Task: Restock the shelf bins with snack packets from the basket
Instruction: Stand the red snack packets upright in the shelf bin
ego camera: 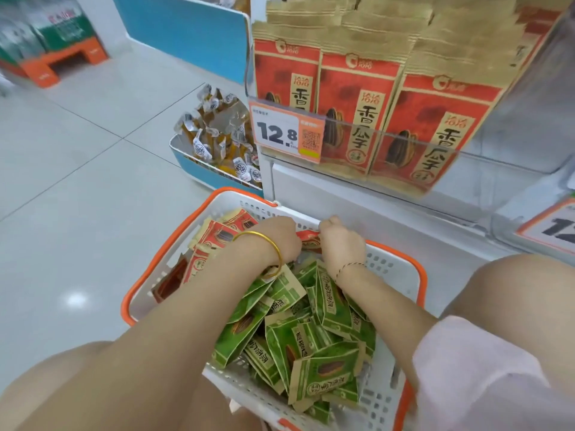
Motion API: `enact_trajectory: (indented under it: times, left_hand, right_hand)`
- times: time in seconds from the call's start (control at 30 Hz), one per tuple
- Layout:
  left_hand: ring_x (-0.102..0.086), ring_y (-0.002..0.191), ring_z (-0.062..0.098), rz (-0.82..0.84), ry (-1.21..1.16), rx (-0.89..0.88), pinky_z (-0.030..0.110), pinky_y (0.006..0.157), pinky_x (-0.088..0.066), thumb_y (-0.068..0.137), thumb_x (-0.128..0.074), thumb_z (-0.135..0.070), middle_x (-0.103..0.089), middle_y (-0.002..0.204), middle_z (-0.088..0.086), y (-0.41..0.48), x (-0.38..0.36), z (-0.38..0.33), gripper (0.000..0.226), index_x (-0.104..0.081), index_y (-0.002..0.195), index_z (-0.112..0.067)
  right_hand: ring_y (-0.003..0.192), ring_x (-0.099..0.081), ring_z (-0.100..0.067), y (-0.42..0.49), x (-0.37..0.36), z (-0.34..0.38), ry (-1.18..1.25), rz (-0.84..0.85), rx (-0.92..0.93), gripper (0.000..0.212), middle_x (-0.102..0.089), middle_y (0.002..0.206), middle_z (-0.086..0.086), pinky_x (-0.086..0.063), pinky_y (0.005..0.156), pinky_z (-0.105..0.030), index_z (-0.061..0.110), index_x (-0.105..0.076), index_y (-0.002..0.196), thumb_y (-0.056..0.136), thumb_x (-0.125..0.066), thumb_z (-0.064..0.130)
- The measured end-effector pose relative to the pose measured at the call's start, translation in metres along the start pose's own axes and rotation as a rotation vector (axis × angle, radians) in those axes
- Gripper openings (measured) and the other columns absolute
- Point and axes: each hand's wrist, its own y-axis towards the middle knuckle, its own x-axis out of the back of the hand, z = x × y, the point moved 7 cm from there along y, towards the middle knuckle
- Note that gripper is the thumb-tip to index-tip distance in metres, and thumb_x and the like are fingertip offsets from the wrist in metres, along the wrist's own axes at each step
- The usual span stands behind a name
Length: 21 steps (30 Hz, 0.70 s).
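Green packets (298, 346) are lying heaped in the near part of the white basket (395, 272), and red packets (217, 234) are piling up at its far left. At the far end, the right hand (342, 244) is pinching one red packet (311, 239) with curled fingers. The left hand (277, 241), wearing a gold bangle (253, 234), is touching that packet's other end, but its fingers are bending out of sight, so I cannot tell its grip. Beyond, big red bags (357, 98) are standing in the shelf bin (504, 157) behind a price tag (280, 132).
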Motion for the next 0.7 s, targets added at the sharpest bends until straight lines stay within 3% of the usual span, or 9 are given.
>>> enact_trajectory:
  times: [0.1,0.17,0.23,0.3,0.37,0.47,0.53,0.63,0.7]
  left_hand:
    - [-0.059,0.102,0.032,-0.006,-0.528,0.2,0.035,0.083,-0.047,0.099,-0.044,-0.023,-0.056,0.122,0.02,0.002,-0.007,0.006,0.038,-0.045,0.129,-0.001]
    - [-0.062,0.087,0.033,0.143,-1.105,0.368,0.036,0.074,-0.051,0.099,-0.042,-0.037,-0.059,0.105,0.02,-0.008,-0.027,0.001,0.042,-0.043,0.125,-0.004]
    - [-0.064,0.092,0.035,0.196,-1.359,0.393,0.039,0.08,-0.053,0.097,-0.042,-0.045,-0.061,0.107,0.025,-0.008,-0.036,-0.008,0.049,-0.043,0.121,-0.001]
    - [-0.065,0.095,0.036,0.127,-1.404,0.319,0.046,0.083,-0.054,0.097,-0.05,-0.035,-0.063,0.109,0.026,-0.008,-0.037,-0.016,0.043,-0.048,0.119,0.002]
    - [-0.066,0.08,0.031,0.048,-1.383,0.226,0.048,0.072,-0.057,0.094,-0.055,-0.013,-0.065,0.094,0.021,-0.012,-0.036,-0.025,0.023,-0.054,0.112,0.001]
    - [-0.064,0.071,0.025,0.032,-1.302,0.176,0.045,0.063,-0.055,0.091,-0.052,0.005,-0.064,0.084,0.018,-0.019,-0.038,-0.032,0.022,-0.054,0.113,0.002]
    - [-0.066,0.074,0.026,0.101,-1.181,0.125,0.042,0.068,-0.054,0.091,-0.052,0.005,-0.066,0.09,0.019,-0.024,-0.037,-0.037,0.025,-0.052,0.117,0.005]
    - [-0.067,0.084,0.029,0.268,-1.001,0.016,0.044,0.082,-0.053,0.093,-0.05,0.003,-0.067,0.101,0.022,-0.04,-0.035,-0.051,0.025,-0.054,0.118,0.006]
    - [-0.069,0.078,0.023,0.376,-0.911,-0.085,0.041,0.081,-0.056,0.094,-0.049,0.003,-0.069,0.095,0.017,-0.053,-0.035,-0.063,0.018,-0.057,0.11,0.002]
  right_hand:
    - [0.055,-0.049,-0.024,-0.037,0.044,-0.001,0.048,-0.248,-0.002,0.016,-0.053,0.087,-0.004,-0.038,0.046,-0.03,0.01,-0.06,0.084,0.077,-0.066,-0.003]
    - [0.043,-0.05,-0.024,-0.067,0.068,-0.002,0.106,-0.403,0.053,0.024,-0.056,0.074,-0.003,-0.04,0.035,-0.028,0.012,-0.06,0.069,0.062,-0.079,-0.002]
    - [0.042,-0.052,-0.024,-0.093,0.083,-0.005,0.157,-0.469,0.134,0.024,-0.059,0.074,-0.002,-0.044,0.034,-0.03,0.012,-0.062,0.067,0.06,-0.081,-0.001]
    - [0.048,-0.056,-0.024,-0.113,0.092,-0.007,0.179,-0.452,0.197,0.023,-0.062,0.077,-0.002,-0.048,0.038,-0.032,0.011,-0.064,0.069,0.06,-0.081,-0.001]
    - [0.052,-0.059,-0.023,-0.124,0.095,-0.009,0.176,-0.389,0.257,0.022,-0.062,0.078,-0.002,-0.05,0.042,-0.033,0.011,-0.066,0.071,0.06,-0.082,0.0]
    - [0.073,-0.063,-0.021,-0.13,0.095,-0.017,0.251,-0.181,0.289,0.004,-0.061,0.086,0.002,-0.055,0.062,-0.038,0.016,-0.07,0.084,0.08,-0.071,0.018]
    - [0.084,-0.063,-0.015,-0.13,0.102,-0.04,0.487,-0.074,0.125,0.011,-0.061,0.093,0.008,-0.052,0.078,-0.034,0.022,-0.072,0.093,0.087,-0.062,0.023]
    - [0.081,-0.063,-0.015,-0.128,0.122,-0.079,0.581,-0.163,-0.11,0.017,-0.063,0.097,0.006,-0.052,0.081,-0.037,0.023,-0.068,0.101,0.088,-0.058,0.019]
    - [0.084,-0.063,-0.018,-0.127,0.124,-0.091,0.598,-0.085,-0.187,0.029,-0.062,0.098,0.002,-0.053,0.079,-0.039,0.015,-0.058,0.119,0.092,-0.055,0.025]
